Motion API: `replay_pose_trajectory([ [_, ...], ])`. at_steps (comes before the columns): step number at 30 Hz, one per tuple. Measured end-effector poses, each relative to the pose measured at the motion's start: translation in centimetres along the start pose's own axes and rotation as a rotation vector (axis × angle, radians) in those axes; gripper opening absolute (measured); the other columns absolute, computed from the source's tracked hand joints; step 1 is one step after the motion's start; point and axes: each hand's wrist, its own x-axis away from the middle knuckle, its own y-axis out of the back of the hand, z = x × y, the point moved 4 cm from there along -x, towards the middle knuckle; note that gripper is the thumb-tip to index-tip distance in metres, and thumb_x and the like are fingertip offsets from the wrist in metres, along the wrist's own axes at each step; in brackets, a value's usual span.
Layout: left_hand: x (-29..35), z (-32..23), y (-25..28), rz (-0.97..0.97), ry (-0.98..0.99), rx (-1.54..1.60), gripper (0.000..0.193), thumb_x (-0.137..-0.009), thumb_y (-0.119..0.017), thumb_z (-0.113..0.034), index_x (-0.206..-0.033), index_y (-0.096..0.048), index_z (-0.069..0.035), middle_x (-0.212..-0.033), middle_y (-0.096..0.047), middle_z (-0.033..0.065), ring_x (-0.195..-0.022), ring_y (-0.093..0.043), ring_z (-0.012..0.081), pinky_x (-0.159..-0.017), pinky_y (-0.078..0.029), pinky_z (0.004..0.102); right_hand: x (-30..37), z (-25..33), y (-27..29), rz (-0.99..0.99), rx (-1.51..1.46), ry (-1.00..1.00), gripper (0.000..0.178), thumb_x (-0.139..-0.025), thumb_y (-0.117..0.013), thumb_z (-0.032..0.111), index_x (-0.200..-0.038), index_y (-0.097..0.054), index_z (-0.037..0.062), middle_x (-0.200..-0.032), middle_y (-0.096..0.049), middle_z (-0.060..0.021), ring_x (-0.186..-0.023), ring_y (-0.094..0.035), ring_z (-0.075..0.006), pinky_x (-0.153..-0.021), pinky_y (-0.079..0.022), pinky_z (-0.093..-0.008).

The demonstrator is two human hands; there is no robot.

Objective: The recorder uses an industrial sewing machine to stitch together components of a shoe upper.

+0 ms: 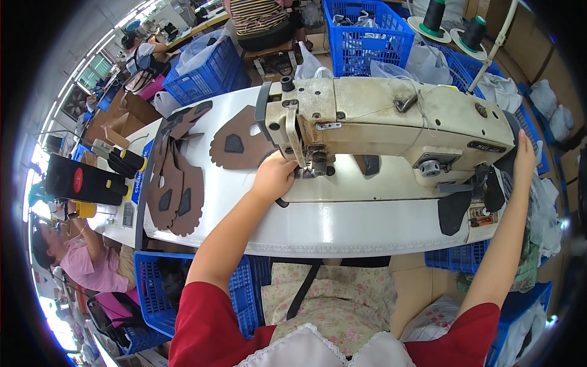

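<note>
A cream sewing machine (367,116) stands across the white table. My left hand (274,177) is beside its needle and presser foot, fingers curled and closed at the edge of a brown flat piece (235,137) with a dark patch; the fingertips are partly hidden. At the machine's right end, my right hand (524,160) is closed around the rim of the dark handwheel (507,160), which is mostly hidden by the machine and hand. Behind the needle area, part of a dark patch on brown material (369,164) shows below the machine arm.
Several brown pieces (177,183) with dark patches lie stacked at the table's left. Dark pieces (454,213) hang by the machine's right end. Thread cones (434,15) stand behind. Blue crates (370,40) surround the table (361,227). Another person (92,257) sits at the left.
</note>
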Motion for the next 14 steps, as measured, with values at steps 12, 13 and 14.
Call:
replay_pose_trajectory([
  [12, 0.5, 0.2, 0.2, 0.046, -0.022, -0.049, 0.041, -0.069, -0.063, -0.002, -0.108, -0.074, -0.006, -0.103, -0.07, 0.017, -0.099, -0.063, 0.0381, -0.087, -0.052, 0.0477, 4.7, 1.7, 0.3, -0.111, -0.051, 0.183, 0.058, -0.104, -0.05, 0.045, -0.134, -0.057, -0.0047, -0.136, -0.06, -0.0239, -0.127, -0.056, -0.0343, -0.109, -0.038, -0.0383],
  [13, 0.2, 0.0, 0.0, 0.024, -0.011, -0.04, 0.036, -0.068, -0.063, -0.001, -0.102, -0.073, -0.005, -0.098, -0.069, 0.0161, -0.099, -0.063, 0.0379, -0.087, -0.052, 0.0475, 3.5, 1.4, 0.7, -0.028, 0.008, 0.049, 0.055, -0.104, -0.05, 0.045, -0.135, -0.058, -0.0005, -0.137, -0.059, -0.0222, -0.13, -0.054, -0.0329, -0.111, -0.037, -0.0378],
  [14, -0.2, -0.1, -0.2, -0.003, 0.002, -0.034, 0.03, -0.067, -0.062, 0.0, -0.095, -0.073, -0.004, -0.093, -0.067, 0.0152, -0.1, -0.062, 0.0377, -0.087, -0.052, 0.0474, 2.1, 0.7, 1.0, 0.054, 0.062, -0.081, 0.052, -0.104, -0.05, 0.044, -0.136, -0.06, 0.0037, -0.139, -0.059, -0.0206, -0.133, -0.052, -0.0316, -0.112, -0.036, -0.0373],
])
